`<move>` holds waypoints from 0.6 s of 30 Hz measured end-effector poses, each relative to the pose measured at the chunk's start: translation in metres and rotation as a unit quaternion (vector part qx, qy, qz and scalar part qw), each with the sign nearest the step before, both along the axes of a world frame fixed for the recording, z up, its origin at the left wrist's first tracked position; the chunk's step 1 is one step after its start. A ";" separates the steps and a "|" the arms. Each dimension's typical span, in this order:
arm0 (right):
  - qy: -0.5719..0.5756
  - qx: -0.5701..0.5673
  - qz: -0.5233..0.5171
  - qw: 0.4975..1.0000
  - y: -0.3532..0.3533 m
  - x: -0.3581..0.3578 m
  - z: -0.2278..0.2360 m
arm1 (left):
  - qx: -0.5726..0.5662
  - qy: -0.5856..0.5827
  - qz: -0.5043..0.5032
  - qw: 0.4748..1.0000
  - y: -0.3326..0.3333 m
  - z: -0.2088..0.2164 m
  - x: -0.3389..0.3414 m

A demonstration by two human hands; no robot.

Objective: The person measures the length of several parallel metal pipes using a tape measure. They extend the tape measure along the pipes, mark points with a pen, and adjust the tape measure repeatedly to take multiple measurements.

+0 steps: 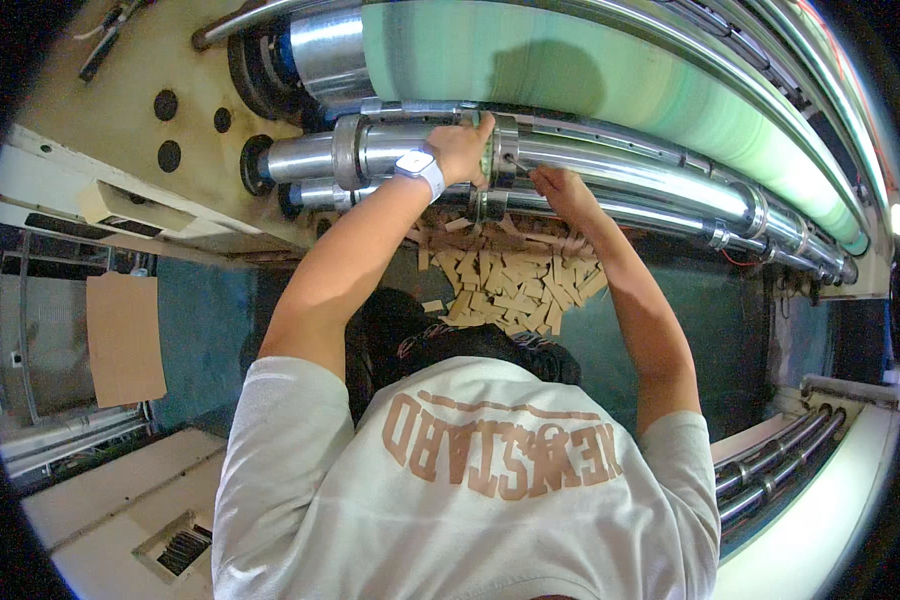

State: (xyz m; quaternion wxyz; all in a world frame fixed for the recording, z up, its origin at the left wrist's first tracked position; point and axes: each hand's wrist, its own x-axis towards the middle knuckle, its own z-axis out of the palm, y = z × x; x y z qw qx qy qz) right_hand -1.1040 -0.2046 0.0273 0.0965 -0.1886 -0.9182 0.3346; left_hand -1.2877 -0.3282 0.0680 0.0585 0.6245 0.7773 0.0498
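A polished metal shaft (630, 175) runs across the machine, with a ring-shaped metal collar (505, 150) around it. My left hand (460, 152) grips the collar's left side, fingers curled over the shaft. A pale watch (419, 172) is on that wrist. Just right of the collar, my right hand (567, 192) is closed in a pinch. What looks like a thin rod-like tool reaches from its fingertips to the collar's face; most of it is hidden by the fingers. Another collar (348, 152) sits farther left on the shaft.
Behind the shaft lies a wide green roller (610, 85). A thinner shaft (625, 213) runs below. Many cardboard scraps (510, 290) are heaped on the floor under my hands. The machine's side frame (100, 110) stands left, near a brown cardboard sheet (125, 340).
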 end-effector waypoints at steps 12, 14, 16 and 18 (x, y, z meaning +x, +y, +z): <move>-0.024 -0.049 -0.029 0.998 -0.003 0.007 -0.011 | 0.023 0.004 0.009 1.000 -0.004 -0.003 0.008; -0.036 -0.043 -0.040 0.998 -0.005 0.007 -0.009 | 0.018 0.002 0.008 1.000 -0.006 -0.003 0.009; -0.021 -0.033 -0.039 0.998 -0.008 0.007 -0.006 | 0.015 0.004 0.005 1.000 -0.005 -0.001 0.008; 0.020 -0.021 -0.027 0.999 -0.012 0.009 -0.009 | 0.016 0.001 0.012 1.000 -0.008 -0.001 0.011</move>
